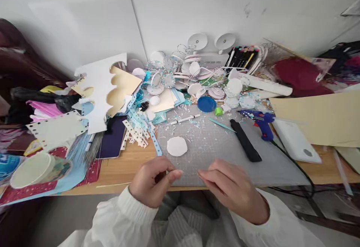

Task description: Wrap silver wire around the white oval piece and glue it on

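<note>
Both of my hands are just above the front edge of a grey cutting mat (213, 145), a small gap between them. The thumb and fingers of my left hand (154, 179) are pinched together. My right hand (232, 187) is pinched too, its fingertips facing the left ones. Anything in either pinch is too small or too hidden to name. A white, roughly round paper piece (177, 146) lies flat on the mat, beyond my left fingertips and apart from them. Farther back lies a white pen (185, 119) among tiny paper scraps.
At the right are a black narrow case (245, 140), a thin teal tool (222, 125) and a corded blue glue gun (263, 121). Behind the mat sit a blue lid (206, 104) and piled white discs (234, 87). Cut paper (98, 93) and a tub (33, 170) crowd the left.
</note>
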`<control>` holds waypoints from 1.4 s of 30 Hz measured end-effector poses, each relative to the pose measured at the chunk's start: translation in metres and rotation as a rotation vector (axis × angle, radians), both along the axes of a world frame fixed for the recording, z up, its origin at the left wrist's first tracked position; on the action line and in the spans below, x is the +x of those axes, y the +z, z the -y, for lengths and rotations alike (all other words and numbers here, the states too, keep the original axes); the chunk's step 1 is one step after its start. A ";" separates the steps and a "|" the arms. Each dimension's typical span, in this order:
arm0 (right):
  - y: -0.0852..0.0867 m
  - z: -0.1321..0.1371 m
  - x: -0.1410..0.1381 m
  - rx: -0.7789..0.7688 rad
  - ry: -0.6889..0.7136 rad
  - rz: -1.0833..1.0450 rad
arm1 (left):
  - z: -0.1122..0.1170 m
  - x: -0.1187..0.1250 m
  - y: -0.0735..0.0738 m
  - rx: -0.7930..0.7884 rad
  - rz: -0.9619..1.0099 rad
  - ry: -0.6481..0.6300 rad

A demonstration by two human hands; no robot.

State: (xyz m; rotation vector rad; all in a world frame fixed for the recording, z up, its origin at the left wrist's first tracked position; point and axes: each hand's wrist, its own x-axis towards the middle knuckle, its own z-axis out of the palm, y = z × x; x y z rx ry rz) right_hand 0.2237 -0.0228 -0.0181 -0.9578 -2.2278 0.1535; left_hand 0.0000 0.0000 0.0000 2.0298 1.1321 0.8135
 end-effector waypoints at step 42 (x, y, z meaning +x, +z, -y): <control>0.005 -0.008 0.005 -0.023 -0.138 -0.057 | 0.006 -0.009 0.020 0.448 -0.172 -0.035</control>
